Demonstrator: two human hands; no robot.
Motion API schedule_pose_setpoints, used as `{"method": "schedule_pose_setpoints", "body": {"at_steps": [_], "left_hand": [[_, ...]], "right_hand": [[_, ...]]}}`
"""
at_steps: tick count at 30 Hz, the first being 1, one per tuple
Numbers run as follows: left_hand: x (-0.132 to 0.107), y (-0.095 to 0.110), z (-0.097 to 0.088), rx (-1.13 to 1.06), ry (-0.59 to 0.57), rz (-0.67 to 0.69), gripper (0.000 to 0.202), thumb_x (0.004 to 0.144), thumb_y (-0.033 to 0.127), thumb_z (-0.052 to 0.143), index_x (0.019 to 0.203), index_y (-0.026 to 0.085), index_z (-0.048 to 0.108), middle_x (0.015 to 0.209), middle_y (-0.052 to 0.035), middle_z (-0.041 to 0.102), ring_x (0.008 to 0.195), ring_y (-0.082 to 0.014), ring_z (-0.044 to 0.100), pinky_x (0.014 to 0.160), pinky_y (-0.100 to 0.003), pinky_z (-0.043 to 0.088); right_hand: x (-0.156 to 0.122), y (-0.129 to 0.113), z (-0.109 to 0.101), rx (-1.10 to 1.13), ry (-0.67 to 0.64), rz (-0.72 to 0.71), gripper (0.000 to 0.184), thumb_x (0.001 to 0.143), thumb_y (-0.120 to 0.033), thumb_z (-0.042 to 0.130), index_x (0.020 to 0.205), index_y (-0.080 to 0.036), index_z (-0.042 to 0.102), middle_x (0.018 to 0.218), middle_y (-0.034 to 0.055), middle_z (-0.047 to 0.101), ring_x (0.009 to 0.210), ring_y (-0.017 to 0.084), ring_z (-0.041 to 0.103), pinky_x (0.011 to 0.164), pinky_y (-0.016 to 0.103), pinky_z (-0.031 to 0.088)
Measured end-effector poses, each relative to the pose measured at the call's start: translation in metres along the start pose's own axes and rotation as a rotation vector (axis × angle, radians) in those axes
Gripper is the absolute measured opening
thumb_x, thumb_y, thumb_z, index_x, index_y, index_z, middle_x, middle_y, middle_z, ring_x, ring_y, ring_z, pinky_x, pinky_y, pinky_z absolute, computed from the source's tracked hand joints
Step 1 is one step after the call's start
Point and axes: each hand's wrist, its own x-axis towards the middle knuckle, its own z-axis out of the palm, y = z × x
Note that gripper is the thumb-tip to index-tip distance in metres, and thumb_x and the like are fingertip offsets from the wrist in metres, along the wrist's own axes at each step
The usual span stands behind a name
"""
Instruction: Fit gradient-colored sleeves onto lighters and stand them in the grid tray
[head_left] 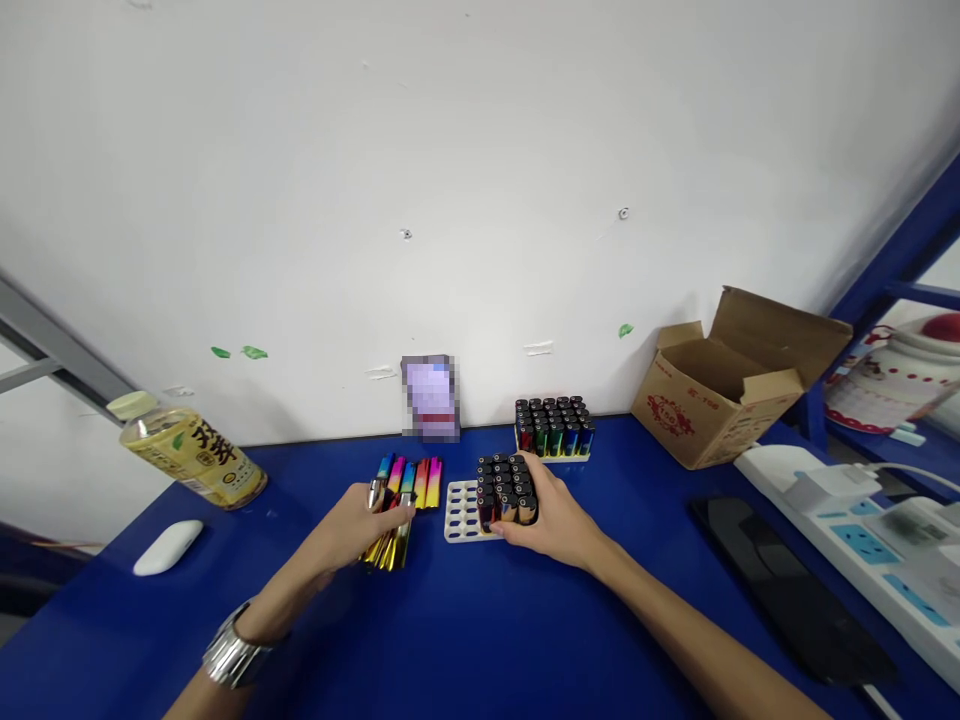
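Note:
My left hand (375, 530) is closed at a pile of shiny coloured tubes (425, 485), with pink, blue, red and yellow bodies. Its thumb and fingers are around one or more tubes with silvery ends; the exact number is hidden. My right hand (551, 515) wraps the right side of a block of black-topped tubes (504, 480), thumb at the front and fingers behind. That block stands upright in a white holed rack (460, 512), whose left columns of holes are bare. Farther back, a second rack (579, 458) is packed with similar black-topped tubes in red, green and blue.
A phone-like device (431, 397) leans on the wall. At left are a drink bottle (199, 455) and a white case (169, 547). To the right stand an open cardboard box (697, 400), a black phone (787, 590) and a power strip (862, 545) with plugs and cables.

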Motion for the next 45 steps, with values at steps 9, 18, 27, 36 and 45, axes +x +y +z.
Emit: {"method": "schedule_pose_setpoints", "body": {"at_steps": [9,18,27,36,45], "left_hand": [[-0.004,-0.029,0.001,0.11,-0.115,-0.025,0.047,0.066,0.064,0.057,0.061,0.018,0.05,0.052,0.0036,0.049,0.052,-0.0144,0.048,0.049,-0.024,0.032],[-0.013,-0.04,-0.012,0.51,0.002,-0.014,0.054,0.075,0.062,0.046,0.104,0.017,0.055,0.076,-0.0066,0.067,0.071,-0.0257,0.063,0.057,-0.028,0.04],[-0.02,-0.054,-0.017,0.708,0.119,0.055,0.03,0.088,0.037,0.029,0.098,0.018,0.051,0.085,-0.0086,0.066,0.079,-0.0244,0.064,0.065,-0.031,0.042],[-0.014,-0.064,-0.006,0.903,0.289,0.133,0.037,0.093,0.037,0.028,0.092,0.015,0.058,0.079,-0.0096,0.065,0.077,-0.0253,0.062,0.068,-0.035,0.045],[-0.029,-0.075,0.014,1.018,0.278,0.703,0.063,0.09,0.053,0.038,0.146,0.027,0.026,0.152,-0.0094,0.029,0.138,-0.0285,0.028,0.109,-0.044,0.026]], "right_hand": [[0.0,-0.002,0.0,0.005,-0.002,-0.007,0.079,0.066,-0.042,0.074,0.132,-0.024,0.035,0.125,0.011,0.053,0.115,0.028,0.052,0.091,0.04,0.046],[0.0,-0.001,0.0,-0.027,-0.007,-0.002,0.078,0.068,-0.042,0.073,0.133,-0.024,0.033,0.12,0.0101,0.056,0.112,0.026,0.054,0.092,0.041,0.045],[0.0,0.002,0.001,-0.025,0.0,0.002,0.08,0.068,-0.044,0.072,0.134,-0.024,0.032,0.124,0.0116,0.053,0.117,0.028,0.052,0.094,0.043,0.044],[-0.001,0.001,0.001,-0.026,-0.004,0.033,0.082,0.067,-0.048,0.072,0.135,-0.023,0.032,0.128,0.0126,0.051,0.119,0.029,0.05,0.096,0.044,0.044],[-0.001,0.0,0.001,-0.013,0.005,0.012,0.08,0.067,-0.045,0.073,0.133,-0.023,0.034,0.125,0.0113,0.053,0.116,0.028,0.053,0.094,0.042,0.045]]}}
